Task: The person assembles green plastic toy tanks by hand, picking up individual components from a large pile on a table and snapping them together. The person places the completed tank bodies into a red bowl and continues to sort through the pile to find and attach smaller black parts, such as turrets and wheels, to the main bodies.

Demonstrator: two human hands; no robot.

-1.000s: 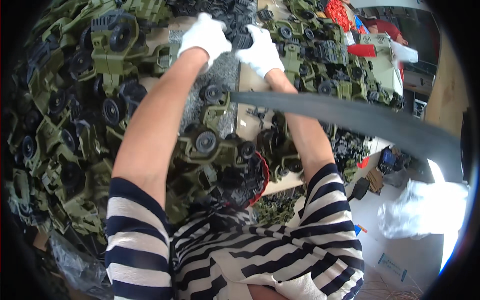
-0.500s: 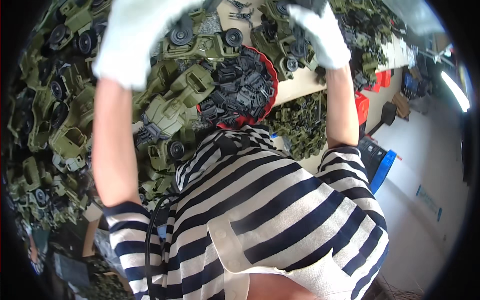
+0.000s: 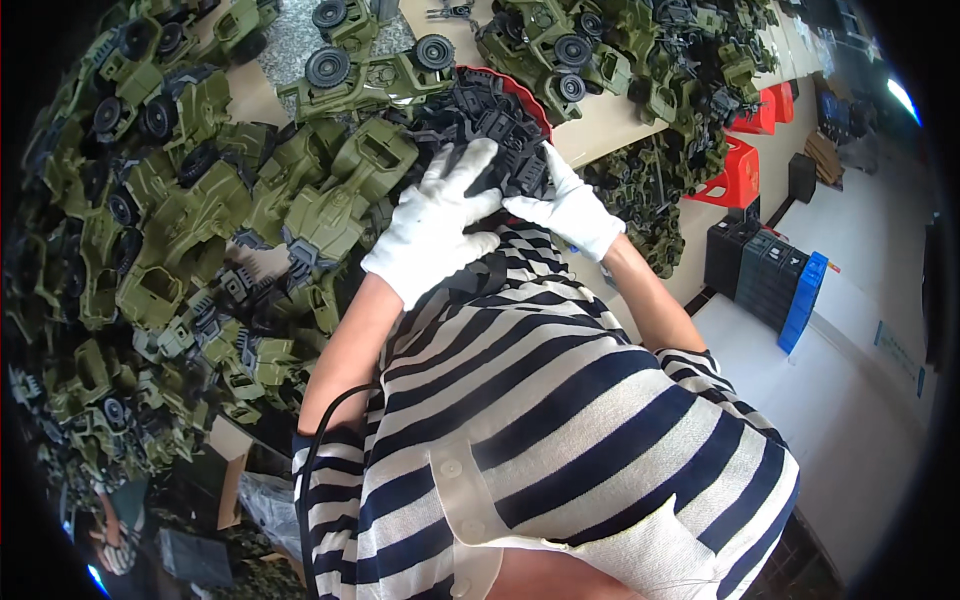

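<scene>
A red basket [image 3: 541, 112] with a scalloped rim is close against my body, heaped with dark grey plastic parts [image 3: 487, 112]. My left hand [image 3: 432, 222], in a white glove, lies over the basket's near left side with its fingers spread. At the near right rim is my right hand [image 3: 575, 208], gloved too, its thumb and fingers apart and touching the parts. I see nothing held in either hand. Just left of my left hand lies an olive-green toy vehicle body [image 3: 335, 205]. Beyond the basket, another green toy vehicle chassis [image 3: 375, 78] has black wheels fitted.
Piles of green toy vehicles [image 3: 150, 220] cover the left side, and more [image 3: 575, 45] lie at the far right. Red stools [image 3: 735, 172] and black cases [image 3: 755, 262] stand on the floor to the right. Another person's hand [image 3: 118, 556] shows at the lower left.
Both my hands have come back from the far side of the table, down to the red basket. They now rest at the grey parts.
</scene>
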